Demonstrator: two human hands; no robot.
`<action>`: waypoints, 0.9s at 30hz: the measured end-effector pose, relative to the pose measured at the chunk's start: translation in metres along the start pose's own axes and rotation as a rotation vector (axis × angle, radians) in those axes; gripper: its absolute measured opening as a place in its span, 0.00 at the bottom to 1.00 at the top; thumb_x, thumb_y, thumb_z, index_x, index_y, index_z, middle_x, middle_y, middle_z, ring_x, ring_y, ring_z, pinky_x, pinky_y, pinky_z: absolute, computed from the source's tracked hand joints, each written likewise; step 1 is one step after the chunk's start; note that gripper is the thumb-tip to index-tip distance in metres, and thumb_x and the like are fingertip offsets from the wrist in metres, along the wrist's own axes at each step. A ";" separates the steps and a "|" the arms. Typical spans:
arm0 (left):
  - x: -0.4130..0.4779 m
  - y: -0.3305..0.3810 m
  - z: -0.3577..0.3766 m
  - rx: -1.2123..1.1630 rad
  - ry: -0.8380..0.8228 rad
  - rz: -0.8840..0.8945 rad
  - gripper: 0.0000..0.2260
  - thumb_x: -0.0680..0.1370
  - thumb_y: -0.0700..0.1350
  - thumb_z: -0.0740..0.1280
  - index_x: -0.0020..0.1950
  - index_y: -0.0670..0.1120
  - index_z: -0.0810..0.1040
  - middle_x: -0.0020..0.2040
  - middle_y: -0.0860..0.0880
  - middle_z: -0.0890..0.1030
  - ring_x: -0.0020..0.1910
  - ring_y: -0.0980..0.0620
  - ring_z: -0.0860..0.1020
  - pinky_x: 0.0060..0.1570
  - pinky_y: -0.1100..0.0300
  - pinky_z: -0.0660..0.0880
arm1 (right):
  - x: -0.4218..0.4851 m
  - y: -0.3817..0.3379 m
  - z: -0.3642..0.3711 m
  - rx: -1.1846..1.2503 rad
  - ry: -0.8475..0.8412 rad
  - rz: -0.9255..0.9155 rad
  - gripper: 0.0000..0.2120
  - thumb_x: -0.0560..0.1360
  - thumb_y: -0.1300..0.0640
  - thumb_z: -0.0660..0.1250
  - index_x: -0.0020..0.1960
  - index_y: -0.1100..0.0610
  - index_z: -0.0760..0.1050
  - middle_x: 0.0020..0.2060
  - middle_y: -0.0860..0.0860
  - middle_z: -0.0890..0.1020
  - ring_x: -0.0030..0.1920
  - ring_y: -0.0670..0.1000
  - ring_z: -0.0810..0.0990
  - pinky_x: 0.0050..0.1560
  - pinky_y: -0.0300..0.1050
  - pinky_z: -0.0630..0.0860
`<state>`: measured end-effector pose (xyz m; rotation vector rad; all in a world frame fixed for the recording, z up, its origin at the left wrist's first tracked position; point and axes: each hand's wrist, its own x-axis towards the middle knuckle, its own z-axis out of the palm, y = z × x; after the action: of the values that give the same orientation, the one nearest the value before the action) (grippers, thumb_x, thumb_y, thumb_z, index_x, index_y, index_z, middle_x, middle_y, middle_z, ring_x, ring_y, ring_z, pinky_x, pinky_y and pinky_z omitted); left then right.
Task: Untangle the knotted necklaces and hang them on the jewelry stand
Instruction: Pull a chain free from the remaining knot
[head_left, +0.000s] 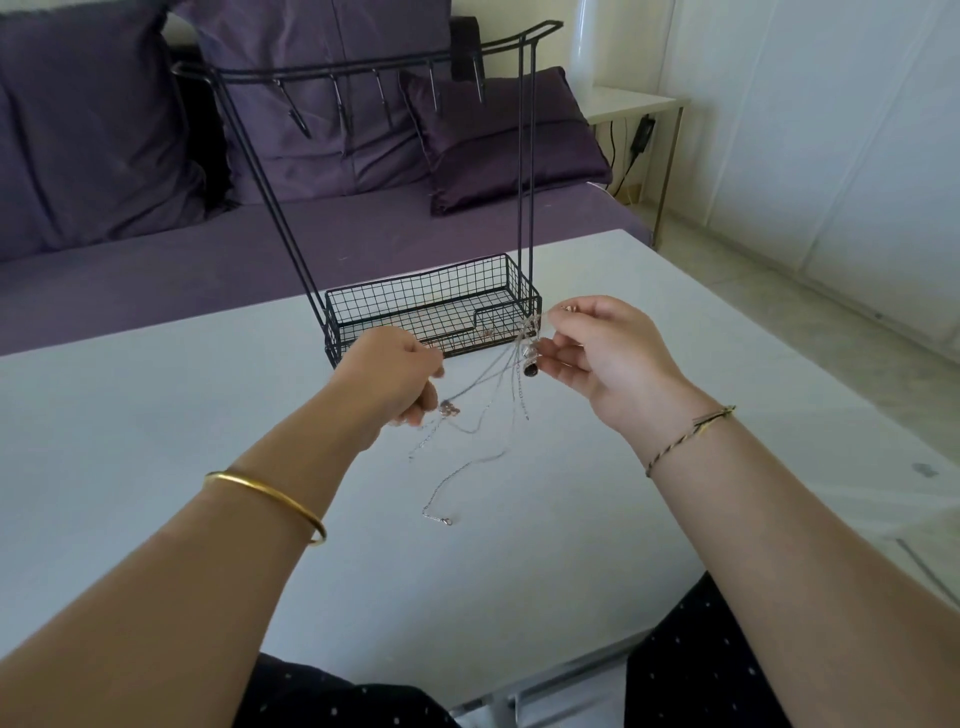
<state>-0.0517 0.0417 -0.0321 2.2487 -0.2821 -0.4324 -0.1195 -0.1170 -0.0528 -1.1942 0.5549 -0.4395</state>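
Note:
A knot of thin silver necklaces (498, 382) hangs in the air between my hands, above the white table (156, 426). My right hand (608, 353) pinches the bunched end with small pendants near the stand's right corner. My left hand (400, 374) pinches other strands lower and to the left. Several loose chain ends dangle down; one clasp end (441, 514) lies on the table. The black wire jewelry stand (431, 306) stands just behind my hands, with a mesh basket base and a top bar of bare hooks (384, 98).
A purple sofa (156, 270) with cushions lies behind the table. A small white side table (634, 104) with a cable stands at the back right. The table's right edge drops to a pale floor (779, 291). My dark-clothed lap shows at the bottom.

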 end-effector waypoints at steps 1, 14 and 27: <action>-0.001 0.000 0.000 -0.022 -0.027 -0.031 0.11 0.82 0.43 0.59 0.45 0.40 0.76 0.24 0.49 0.79 0.19 0.55 0.74 0.22 0.67 0.68 | 0.000 0.000 0.001 0.055 0.005 0.014 0.07 0.78 0.65 0.64 0.42 0.58 0.72 0.29 0.51 0.71 0.34 0.51 0.78 0.40 0.43 0.80; 0.004 0.001 0.004 -0.038 0.020 -0.069 0.20 0.82 0.53 0.57 0.44 0.39 0.78 0.27 0.47 0.82 0.21 0.54 0.76 0.28 0.64 0.70 | 0.005 0.004 -0.001 -0.311 0.135 -0.141 0.03 0.78 0.64 0.61 0.49 0.59 0.73 0.29 0.51 0.72 0.27 0.47 0.72 0.30 0.41 0.75; -0.007 0.010 0.007 -0.134 -0.124 -0.134 0.31 0.81 0.63 0.47 0.45 0.41 0.80 0.37 0.46 0.85 0.29 0.51 0.79 0.29 0.62 0.65 | 0.000 0.000 0.001 -0.305 -0.076 -0.036 0.15 0.74 0.70 0.55 0.39 0.58 0.77 0.27 0.52 0.74 0.32 0.52 0.76 0.41 0.46 0.79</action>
<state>-0.0610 0.0331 -0.0272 2.1205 -0.1617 -0.6446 -0.1185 -0.1162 -0.0527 -1.5084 0.5479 -0.3457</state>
